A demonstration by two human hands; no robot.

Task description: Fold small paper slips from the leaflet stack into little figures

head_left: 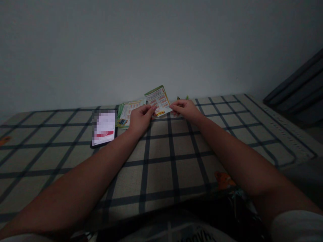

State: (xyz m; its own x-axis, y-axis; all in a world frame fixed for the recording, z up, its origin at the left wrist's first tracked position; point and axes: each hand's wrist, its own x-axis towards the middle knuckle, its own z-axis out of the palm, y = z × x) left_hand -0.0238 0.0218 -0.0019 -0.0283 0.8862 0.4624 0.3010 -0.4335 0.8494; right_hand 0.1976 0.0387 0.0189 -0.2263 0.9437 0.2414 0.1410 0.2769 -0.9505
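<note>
Both my hands hold one printed card [158, 99], green-edged with orange and white print, tilted up above the checked cloth. My left hand [140, 118] pinches its lower left corner, fingers closed. My right hand [185, 109] pinches its lower right edge, fingers closed too. Behind my left hand lies a loose pile of similar cards [127, 112] flat on the cloth.
A phone [104, 127] with a lit screen lies left of the cards. The checked bed cover [174, 158] runs to a plain wall [151, 43] at the back. A small green object [182, 97] peeks behind my right hand. Dark furniture [300, 90] stands at the right.
</note>
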